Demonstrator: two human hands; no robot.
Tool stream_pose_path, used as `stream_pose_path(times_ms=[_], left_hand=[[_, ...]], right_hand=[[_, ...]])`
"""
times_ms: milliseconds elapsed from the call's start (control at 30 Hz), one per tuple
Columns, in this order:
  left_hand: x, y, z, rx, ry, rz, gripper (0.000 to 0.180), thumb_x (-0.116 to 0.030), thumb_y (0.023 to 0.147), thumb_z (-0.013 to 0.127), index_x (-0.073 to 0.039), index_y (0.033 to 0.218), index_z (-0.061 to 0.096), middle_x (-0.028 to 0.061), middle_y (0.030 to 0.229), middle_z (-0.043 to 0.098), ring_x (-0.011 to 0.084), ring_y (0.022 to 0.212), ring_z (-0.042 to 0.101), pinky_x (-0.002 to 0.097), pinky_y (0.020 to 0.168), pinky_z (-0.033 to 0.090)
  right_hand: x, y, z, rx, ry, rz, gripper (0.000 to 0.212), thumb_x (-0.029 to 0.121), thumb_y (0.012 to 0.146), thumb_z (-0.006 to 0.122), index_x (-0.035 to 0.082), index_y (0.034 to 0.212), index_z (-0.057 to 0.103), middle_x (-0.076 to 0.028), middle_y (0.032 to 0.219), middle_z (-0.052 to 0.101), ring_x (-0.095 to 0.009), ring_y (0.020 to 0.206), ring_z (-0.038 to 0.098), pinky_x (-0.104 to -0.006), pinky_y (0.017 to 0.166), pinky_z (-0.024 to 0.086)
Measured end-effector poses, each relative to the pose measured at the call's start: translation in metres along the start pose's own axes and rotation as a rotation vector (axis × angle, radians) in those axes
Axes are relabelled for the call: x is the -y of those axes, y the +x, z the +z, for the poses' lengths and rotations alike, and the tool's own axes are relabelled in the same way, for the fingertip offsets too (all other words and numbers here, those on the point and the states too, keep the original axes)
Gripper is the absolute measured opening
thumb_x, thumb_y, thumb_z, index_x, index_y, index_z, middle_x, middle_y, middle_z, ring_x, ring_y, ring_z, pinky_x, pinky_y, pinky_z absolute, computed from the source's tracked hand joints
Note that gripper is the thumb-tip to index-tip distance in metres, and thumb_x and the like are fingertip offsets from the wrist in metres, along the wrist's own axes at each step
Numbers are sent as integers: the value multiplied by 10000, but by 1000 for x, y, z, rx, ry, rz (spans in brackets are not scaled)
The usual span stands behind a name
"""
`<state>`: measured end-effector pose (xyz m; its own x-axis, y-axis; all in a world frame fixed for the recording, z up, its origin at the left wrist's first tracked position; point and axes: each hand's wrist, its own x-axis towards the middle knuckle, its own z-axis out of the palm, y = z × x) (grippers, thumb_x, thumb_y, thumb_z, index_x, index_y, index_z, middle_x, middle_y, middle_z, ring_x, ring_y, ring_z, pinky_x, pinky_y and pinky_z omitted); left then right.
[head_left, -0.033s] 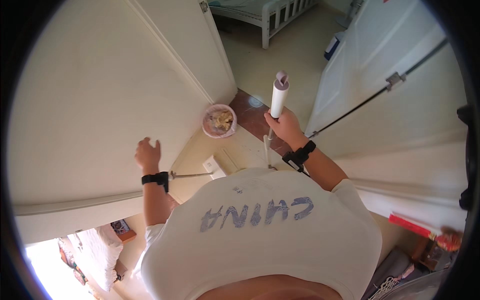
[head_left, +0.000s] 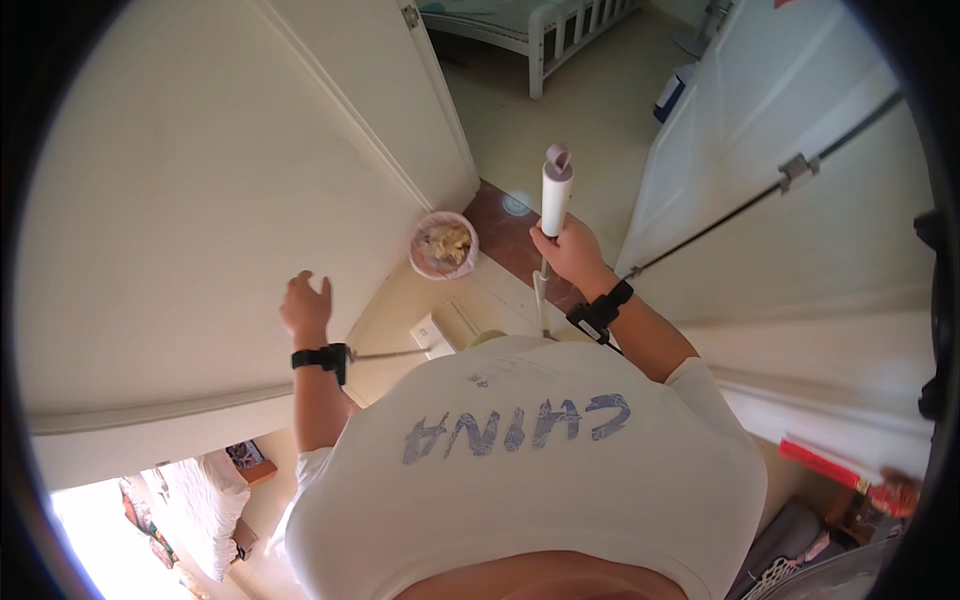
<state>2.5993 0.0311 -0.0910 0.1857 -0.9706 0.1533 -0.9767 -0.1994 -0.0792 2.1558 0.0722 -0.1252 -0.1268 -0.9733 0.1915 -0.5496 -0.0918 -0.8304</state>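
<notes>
My right hand [head_left: 572,253] is wrapped round a white pole handle [head_left: 556,205] with a pinkish-grey loop at its top. The pole's thin shaft [head_left: 543,290] runs down toward the floor; my shirt hides its lower end, so its kind does not show. Away to the left, my left hand [head_left: 304,305] is raised in front of the cream wall, thumb apart from the fingers, holding nothing. Between my wrist and a small white block [head_left: 434,337] on the floor stretches a thin rod [head_left: 390,354]. A pale greenish edge [head_left: 489,338] shows beside my shirt.
A pink-lined waste bin [head_left: 418,262] with crumpled yellowish contents stands against the left wall by a reddish-brown threshold [head_left: 500,215]. Beyond are a white bed frame [head_left: 537,60] and a blue-and-white container [head_left: 672,95]. White door panels [head_left: 700,150] rise at the right.
The view has shifted slightly. My left hand appears a little farther right, and a pale greenish edge now shows by my shirt. My right hand still grips the pole.
</notes>
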Motion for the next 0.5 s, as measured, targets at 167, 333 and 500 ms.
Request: stream_pose_path(times_ms=[167,333,500], left_hand=[[-84,52,21,167,-364,122,326,-354,881,664,-152,1137,657,63,1104,678,247,947,680,396,790,546],[-182,132,53,216,-604,504,274,-245,866,678,-146,1121,668,52,1022,684,207,832,686,343,731,544],[-292,208,54,299,-756,885,297,-252,876,657,-144,1152,661,51,1057,668,252,817,678,352,747,538]], right_hand=[[-23,75,11,81,-93,-130,173,236,870,687,74,901,635,-112,804,672,-284,750,656,-397,685,509],[-43,162,-21,332,-87,-59,207,272,838,691,85,910,638,-121,844,678,-342,779,643,-433,705,507],[-35,242,-50,313,-135,-61,206,265,846,683,84,925,629,-119,855,674,-327,801,647,-412,706,499]])
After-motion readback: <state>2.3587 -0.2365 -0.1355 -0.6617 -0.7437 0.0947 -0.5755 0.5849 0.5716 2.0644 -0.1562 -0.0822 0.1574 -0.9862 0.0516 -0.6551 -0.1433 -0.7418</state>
